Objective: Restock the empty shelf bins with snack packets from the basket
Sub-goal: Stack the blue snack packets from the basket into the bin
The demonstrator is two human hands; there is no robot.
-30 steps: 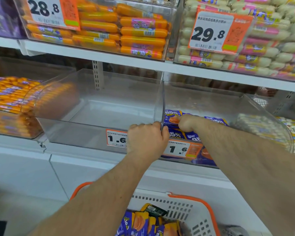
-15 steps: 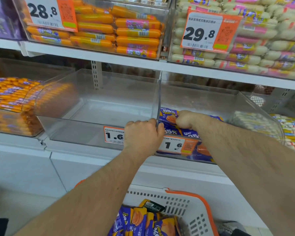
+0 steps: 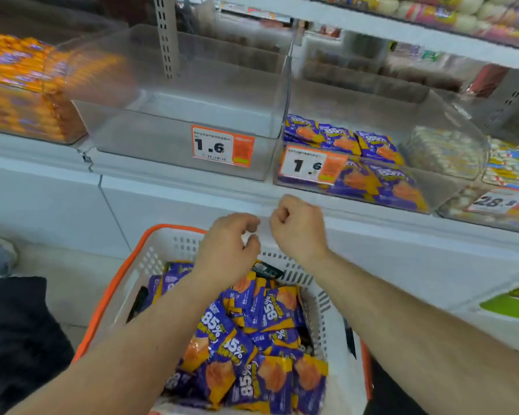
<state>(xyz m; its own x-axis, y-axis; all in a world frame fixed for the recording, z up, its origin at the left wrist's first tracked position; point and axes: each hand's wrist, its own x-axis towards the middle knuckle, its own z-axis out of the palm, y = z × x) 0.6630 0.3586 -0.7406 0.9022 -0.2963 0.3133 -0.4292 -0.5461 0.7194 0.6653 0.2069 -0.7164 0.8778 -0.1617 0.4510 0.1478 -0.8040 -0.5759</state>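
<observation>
**Both hands over the basket, one bin bare**

My left hand (image 3: 226, 250) hangs over the far end of the basket (image 3: 123, 277), fingers curled loosely with a gap between thumb and forefinger, gripping nothing. My right hand (image 3: 297, 227) is just beside it, above the basket's far rim, balled into a loose fist; I see no packet in it.

The snack packets (image 3: 252, 348) lie heaped in the basket below my forearms, purple and orange, crowding the near and right side. On the shelf (image 3: 177, 187) above, the clear bin (image 3: 177, 115) at the middle is bare down to its floor, a price tag on its front wall. The bin to its right (image 3: 426, 121) holds only a thin layer of the same packets along its front edge and left side.

What could go wrong, as I judge it: the packets look slick and lie loose, so a big handful may shed some over the basket's rim onto the floor. The bare bin's front wall stands fairly high; lifting a load too low could catch its edge, spill packets down the shelf front, or knock the price tag. The two bins share a thin divider wall, so a careless toss near it could land stock on the wrong side. The picture is blurred, so finer detail I cannot tell.
</observation>
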